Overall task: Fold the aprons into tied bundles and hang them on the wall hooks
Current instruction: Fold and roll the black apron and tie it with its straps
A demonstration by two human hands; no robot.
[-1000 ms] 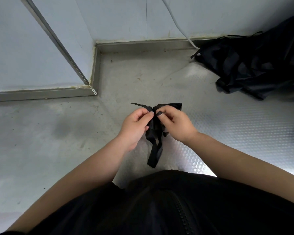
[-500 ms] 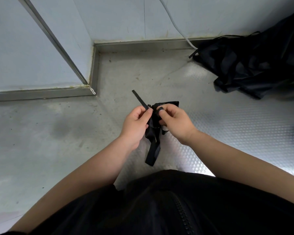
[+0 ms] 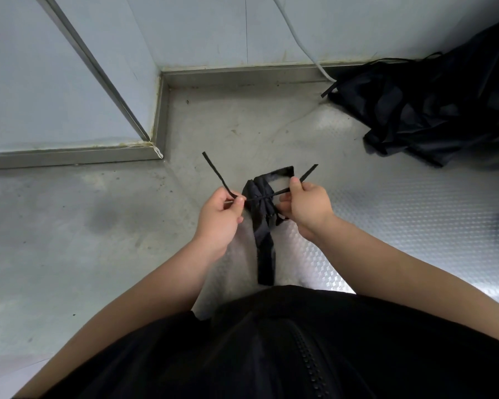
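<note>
Here the left hand (image 3: 216, 223) pinches the left strap (image 3: 215, 170) between thumb and forefinger. The right hand (image 3: 306, 205) pinches the right strap (image 3: 308, 173) the same way, its other fingers curled. Each thin black strap runs taut from its hand to a crossing on the folded apron bundle (image 3: 261, 217). The bundle hangs between the two hands, in the air above the middle of the metal surface (image 3: 127, 254).

The bundle's long axis runs toward and away from the person. Its tail points down at the dark top (image 3: 271, 355), and its far end carries an open loop (image 3: 284, 170). The loose strap tips stick out and away, one to the left and one to the right. Black on black, it is hard to tell whether the crossing is a finished knot.

A heap of black aprons (image 3: 432, 110) lies at the surface's far right corner against the wall (image 3: 69, 82), cut off by the picture's edge. A pale cable (image 3: 300, 38) runs down the wall toward it.
</note>
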